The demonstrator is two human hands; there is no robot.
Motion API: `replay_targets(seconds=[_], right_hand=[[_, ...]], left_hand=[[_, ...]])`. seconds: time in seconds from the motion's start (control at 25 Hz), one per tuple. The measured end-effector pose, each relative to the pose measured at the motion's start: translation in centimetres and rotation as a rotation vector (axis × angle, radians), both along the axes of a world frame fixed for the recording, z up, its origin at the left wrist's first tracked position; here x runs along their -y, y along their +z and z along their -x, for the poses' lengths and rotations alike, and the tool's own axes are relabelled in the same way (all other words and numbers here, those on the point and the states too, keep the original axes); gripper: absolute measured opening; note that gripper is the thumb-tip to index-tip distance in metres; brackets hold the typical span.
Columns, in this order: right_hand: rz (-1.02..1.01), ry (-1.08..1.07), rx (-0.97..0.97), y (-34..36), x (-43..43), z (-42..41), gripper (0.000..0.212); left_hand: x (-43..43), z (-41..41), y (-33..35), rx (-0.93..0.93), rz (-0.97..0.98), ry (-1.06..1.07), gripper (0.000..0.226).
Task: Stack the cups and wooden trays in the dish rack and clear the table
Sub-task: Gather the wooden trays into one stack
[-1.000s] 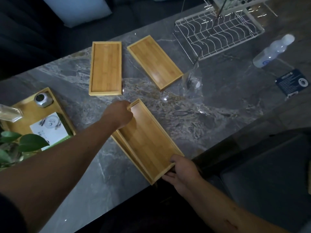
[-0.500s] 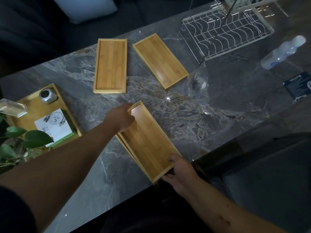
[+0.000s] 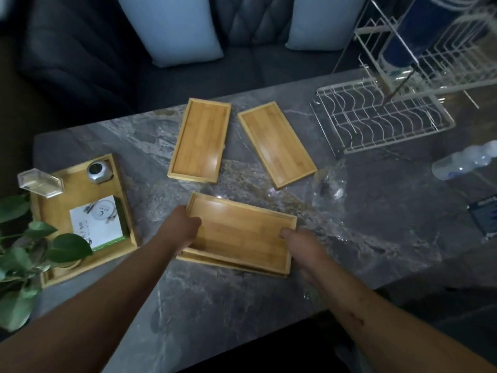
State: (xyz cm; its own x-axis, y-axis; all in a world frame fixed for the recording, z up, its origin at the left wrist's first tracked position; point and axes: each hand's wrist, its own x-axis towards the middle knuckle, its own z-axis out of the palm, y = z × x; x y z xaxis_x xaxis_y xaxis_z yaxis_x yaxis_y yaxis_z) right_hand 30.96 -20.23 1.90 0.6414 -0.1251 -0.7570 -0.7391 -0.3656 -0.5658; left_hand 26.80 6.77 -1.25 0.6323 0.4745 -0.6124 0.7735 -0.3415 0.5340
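**Two hands gripping a stacked pair of wooden trays at the table's near edge**

Much is lying in dim light. The clear plastic item (image 3: 329,181) beside the right-hand tray is showing only as glints, and whether it is a cup cannot be told. The dark card (image 3: 484,214) at the right is being cut off by the frame edge, and the plastic bottle (image 3: 465,162) is partly blurred. The fingers of both hands are mostly hiding behind or under the tray rims.

The top tray (image 3: 239,232) is sitting on a second tray (image 3: 228,261) of which only the near edge is peeking out. Their long axis is running left to right, slightly tilted. The left hand (image 3: 183,228) is closing its fingers over the left short end; the right hand (image 3: 301,242) is clasping the right short end, thumb on the rim.

Two more trays are lying flat farther back: the left tray (image 3: 200,140) pointing almost straight away, the right tray (image 3: 277,144) angling away to the left. All are shallow bamboo rectangles with raised rims and a faint sheen.

The white wire dish rack (image 3: 382,122) is standing at the far right on the grey, marble-veined table (image 3: 242,305). A larger wooden tray (image 3: 78,195) at the left is carrying small items.
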Motion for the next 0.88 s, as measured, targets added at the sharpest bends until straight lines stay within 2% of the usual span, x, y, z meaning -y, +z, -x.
replay_targets(seconds=[0.12,0.32,0.68,0.88], right_hand=[[0.089,0.193,0.078,-0.1,-1.0,-3.9,0.038],[0.197,0.449,0.005,0.2,-0.7,-8.0,0.06],[0.151,0.685,0.027,-0.1,1.9,-8.9,0.051],[0.114,0.685,0.005,-0.5,1.7,-8.5,0.046]], left_hand=[[0.5,1.4,0.2,0.015,0.113,0.199,0.039],[2.4,2.4,1.5,0.033,0.241,0.364,0.035],[6.1,4.8,3.3,-0.024,0.189,0.45,0.042],[5.8,4.9,2.3,-0.043,0.145,0.49,0.045]])
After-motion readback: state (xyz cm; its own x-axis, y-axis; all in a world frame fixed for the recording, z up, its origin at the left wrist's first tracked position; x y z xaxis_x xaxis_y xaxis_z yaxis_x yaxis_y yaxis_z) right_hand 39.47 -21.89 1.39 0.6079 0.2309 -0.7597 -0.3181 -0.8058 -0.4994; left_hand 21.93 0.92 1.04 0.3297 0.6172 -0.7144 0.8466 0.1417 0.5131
